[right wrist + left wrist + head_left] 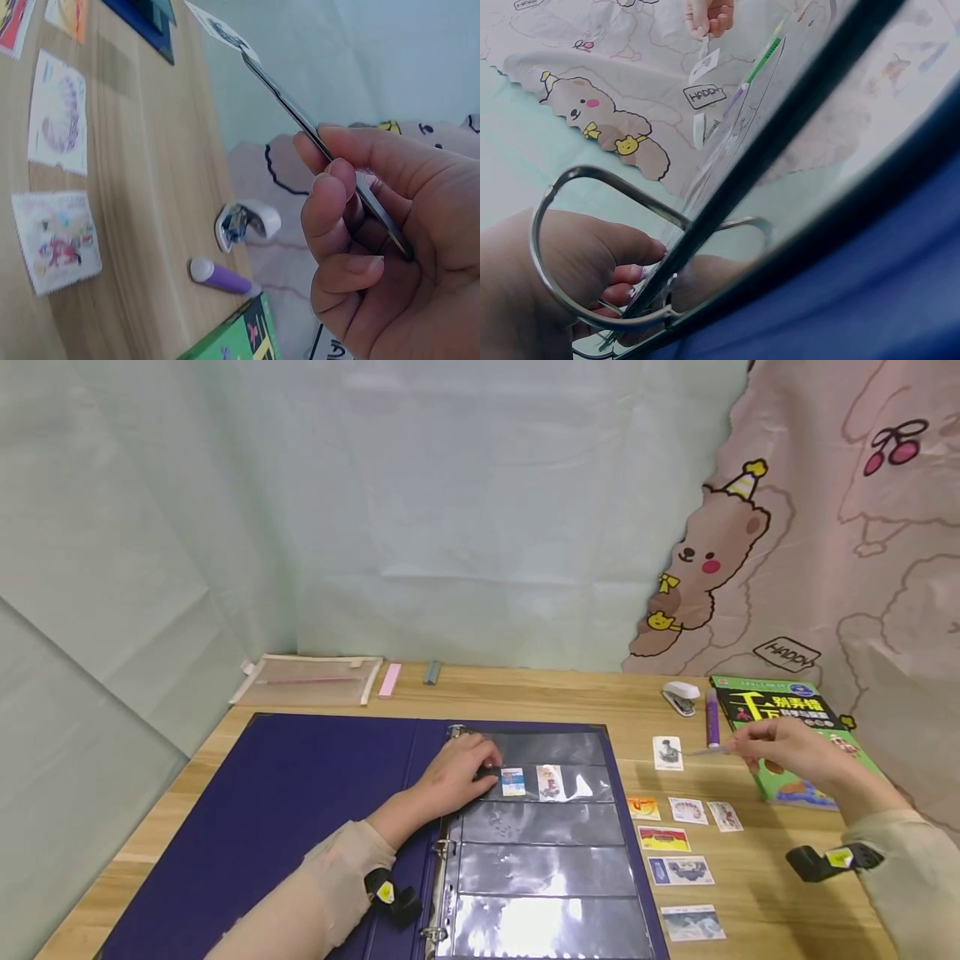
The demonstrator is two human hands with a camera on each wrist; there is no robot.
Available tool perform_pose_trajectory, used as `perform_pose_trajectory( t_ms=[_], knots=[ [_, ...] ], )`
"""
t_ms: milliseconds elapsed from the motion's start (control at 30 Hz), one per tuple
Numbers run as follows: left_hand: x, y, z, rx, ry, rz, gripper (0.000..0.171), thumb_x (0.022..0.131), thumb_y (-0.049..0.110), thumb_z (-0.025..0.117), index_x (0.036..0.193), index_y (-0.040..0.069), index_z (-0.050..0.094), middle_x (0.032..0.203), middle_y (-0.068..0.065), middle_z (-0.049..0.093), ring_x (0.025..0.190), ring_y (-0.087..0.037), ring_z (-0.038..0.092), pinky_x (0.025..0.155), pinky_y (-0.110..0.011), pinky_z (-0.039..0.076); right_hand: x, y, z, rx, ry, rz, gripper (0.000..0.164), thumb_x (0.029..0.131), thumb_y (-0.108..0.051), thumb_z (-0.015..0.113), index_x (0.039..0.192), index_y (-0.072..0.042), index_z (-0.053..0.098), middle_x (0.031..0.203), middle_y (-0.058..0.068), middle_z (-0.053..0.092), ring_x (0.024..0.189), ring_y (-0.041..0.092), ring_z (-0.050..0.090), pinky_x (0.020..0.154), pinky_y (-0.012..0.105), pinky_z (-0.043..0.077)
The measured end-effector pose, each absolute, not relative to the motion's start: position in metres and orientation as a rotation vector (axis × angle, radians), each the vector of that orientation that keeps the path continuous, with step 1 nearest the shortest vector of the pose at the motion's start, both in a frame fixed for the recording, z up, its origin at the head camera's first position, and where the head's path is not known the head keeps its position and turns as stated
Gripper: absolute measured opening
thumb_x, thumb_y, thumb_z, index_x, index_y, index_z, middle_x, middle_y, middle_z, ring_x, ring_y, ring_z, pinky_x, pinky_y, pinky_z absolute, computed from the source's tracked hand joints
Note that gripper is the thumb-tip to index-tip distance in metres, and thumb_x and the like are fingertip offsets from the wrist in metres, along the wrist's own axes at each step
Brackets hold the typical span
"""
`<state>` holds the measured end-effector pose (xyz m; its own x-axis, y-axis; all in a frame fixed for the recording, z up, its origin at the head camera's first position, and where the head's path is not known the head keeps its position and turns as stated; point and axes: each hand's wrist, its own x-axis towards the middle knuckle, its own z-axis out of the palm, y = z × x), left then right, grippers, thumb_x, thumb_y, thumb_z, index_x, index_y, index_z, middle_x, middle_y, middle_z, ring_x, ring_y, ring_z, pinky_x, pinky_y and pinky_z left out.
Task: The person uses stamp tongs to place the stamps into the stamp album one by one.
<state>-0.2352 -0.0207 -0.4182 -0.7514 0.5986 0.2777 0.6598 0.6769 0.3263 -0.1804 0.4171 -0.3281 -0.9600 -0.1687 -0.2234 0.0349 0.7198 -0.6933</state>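
At the right of the head view, a right hand (780, 750) has its grip closed around slim metal tweezers (315, 133); in the right wrist view, the thumb and forefinger pinch them, with the other fingers curled below. At the tweezers' tips, right of centre in the head view, hangs a white stamp (667, 753) with a dark figure, raised off the wooden surface (540, 693).

At the centre, a left hand (459, 770) touches a clear-pocketed page (540, 822) of a navy album (300, 810), near the metal rings. Its fingers are bent; whether its grip pinches the page, I cannot tell. Just right of its fingertips, a blue-and-white stamp (513, 782) and a pale stamp (551, 783) sit apart in the second pocket row.

Six loose stamps (681, 870) lie on the surface at lower right, beside the album. Above them, towards the right edge, are a white stapler (681, 697), a purple pen (712, 718) and a green book (795, 727). A zipped pouch (307, 681) lies left of centre, behind the album.
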Motion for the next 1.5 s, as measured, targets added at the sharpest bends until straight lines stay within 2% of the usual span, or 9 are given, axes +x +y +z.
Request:
perform_pose_trajectory(
  t_ms=[233,400,633,933,1333,1500],
  knots=[
    [-0.235,-0.021,-0.418,-1.03,-2.736,-0.639,0.013,0.079,0.022,0.067,0.089,0.019,0.059,0.083,0.006,0.053,0.081,-0.01,0.046,0.079,-0.032,0.038,-0.186,0.403,-0.326,-0.18,2.657,-1.115,0.03,0.094,-0.028,0.045,0.097,-0.001,0.059,0.064,-0.003,0.051,0.048,0.011,0.034,0.046,0.032,0.032],
    [-0.235,-0.021,-0.418,-1.035,-2.743,-0.64,0.013,0.079,0.023,0.066,0.089,0.019,0.059,0.084,0.006,0.053,0.082,-0.01,0.047,0.08,-0.032,0.038,-0.189,0.392,-0.326,-0.215,2.635,-1.165,0.029,0.093,-0.025,0.048,0.097,0.001,0.059,0.064,-0.004,0.052,0.049,0.015,0.034,0.047,0.031,0.031],
    [-0.236,-0.02,-0.418,-1.038,-2.741,-0.62,0.013,0.079,0.023,0.067,0.089,0.019,0.059,0.084,0.006,0.053,0.082,-0.01,0.047,0.08,-0.032,0.039,-0.195,0.378,-0.329,-0.212,2.63,-1.204,0.028,0.092,-0.024,0.049,0.096,0.002,0.058,0.062,-0.005,0.052,0.048,0.009,0.033,0.045,0.03,0.031],
    [-0.235,-0.02,-0.419,-1.031,-2.756,-0.638,0.014,0.08,0.023,0.066,0.09,0.019,0.059,0.084,0.005,0.053,0.081,-0.009,0.047,0.08,-0.031,0.038,-0.208,0.361,-0.339,-0.272,2.612,-1.292,0.029,0.091,-0.023,0.051,0.095,0.005,0.059,0.06,-0.004,0.053,0.046,0.01,0.035,0.043,0.032,0.031],
    [-0.236,-0.021,-0.42,-1.055,-2.716,-0.631,0.015,0.079,0.023,0.067,0.09,0.019,0.058,0.082,0.006,0.052,0.08,-0.009,0.046,0.079,-0.031,0.039,-0.223,0.346,-0.35,-0.304,2.578,-1.347,0.025,0.09,-0.02,0.053,0.09,0.005,0.06,0.059,-0.005,0.053,0.047,0.007,0.037,0.042,0.027,0.031],
    [-0.236,-0.021,-0.42,-1.056,-2.713,-0.623,0.015,0.079,0.023,0.067,0.09,0.019,0.058,0.082,0.007,0.051,0.08,-0.009,0.046,0.079,-0.031,0.039,-0.225,0.339,-0.355,-0.307,2.557,-1.364,0.029,0.089,-0.019,0.054,0.092,0.01,0.058,0.059,-0.006,0.053,0.05,0.007,0.041,0.043,0.023,0.031]
  ],
)
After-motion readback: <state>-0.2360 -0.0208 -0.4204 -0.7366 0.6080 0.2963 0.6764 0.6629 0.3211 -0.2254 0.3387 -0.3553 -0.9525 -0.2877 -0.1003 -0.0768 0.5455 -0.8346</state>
